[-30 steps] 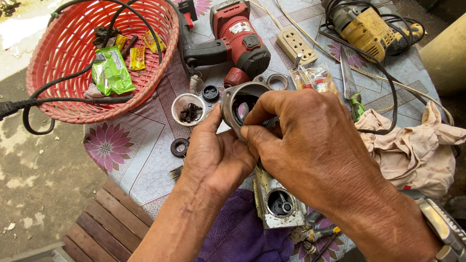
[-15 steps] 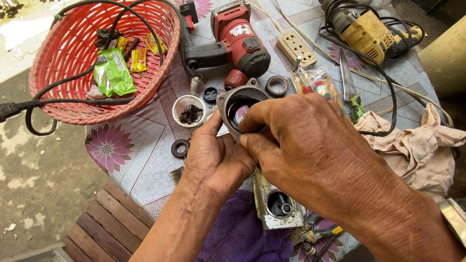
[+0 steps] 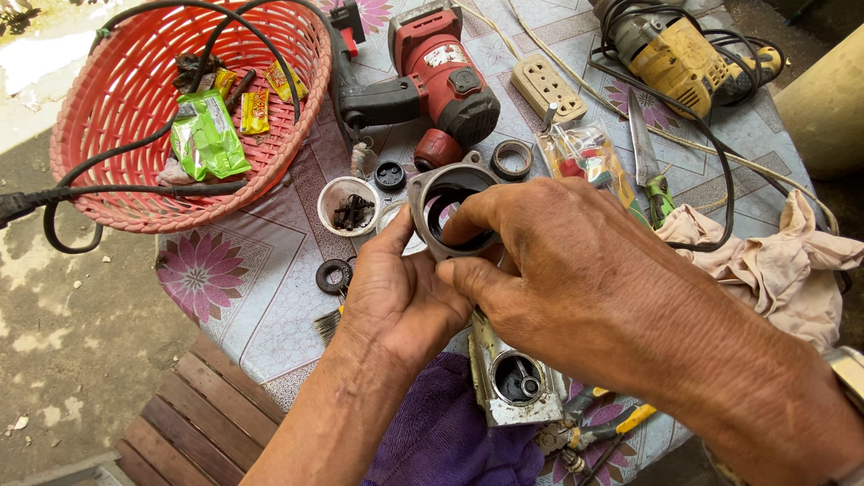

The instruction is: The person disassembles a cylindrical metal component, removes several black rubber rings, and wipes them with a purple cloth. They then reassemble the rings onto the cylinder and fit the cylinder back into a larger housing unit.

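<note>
While the left hand (image 3: 396, 288) grips the grey metal housing (image 3: 441, 202) from its left side, thumb pressed up along the rim, the right hand (image 3: 576, 270) closes on it from the right, with one fingertip reaching into the round opening. The housing is held just above the flowered tablecloth (image 3: 252, 270), in front of the red power tool (image 3: 441, 76). Compared with a second ago, the opening has turned more toward the camera and sits a little higher, and the right fingers have moved from covering the rim to probing inside it. This suggests the person is now feeling or seating something in the bore, not only holding the part. Below the hands lies a second metal body (image 3: 517, 382) on a purple cloth (image 3: 441, 432). Near the left hand stand a small white cup (image 3: 351, 205) with dark bits, a black ring (image 3: 333, 275) and a metal ring (image 3: 515, 157). The red basket (image 3: 99, 153) is well apart on the left.
</note>
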